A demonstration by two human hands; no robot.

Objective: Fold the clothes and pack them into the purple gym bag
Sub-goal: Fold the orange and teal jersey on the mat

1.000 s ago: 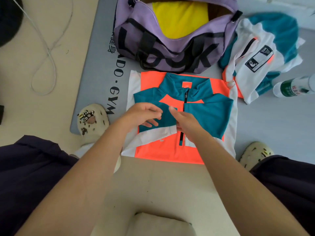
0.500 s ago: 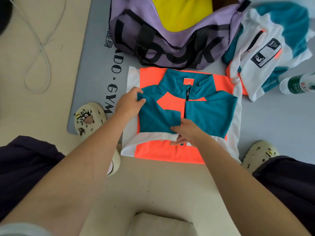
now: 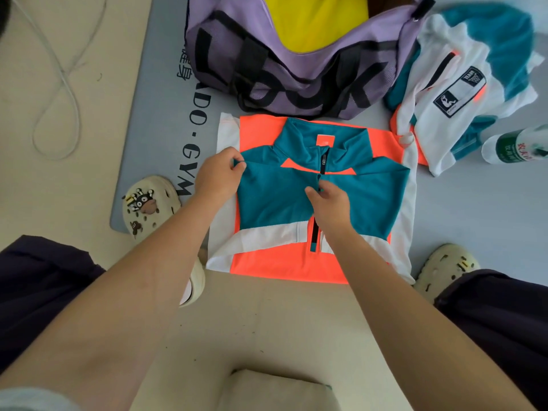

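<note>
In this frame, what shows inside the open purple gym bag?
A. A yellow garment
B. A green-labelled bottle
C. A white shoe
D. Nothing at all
A: a yellow garment fills the opening of the purple gym bag, while the green-labelled bottle lies outside the bag, off to the right.

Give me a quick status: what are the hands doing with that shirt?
Left hand pinches the teal sleeve edge. Right hand pinches at the jersey zipper. Purple gym bag open behind. Nothing in the way.
</note>
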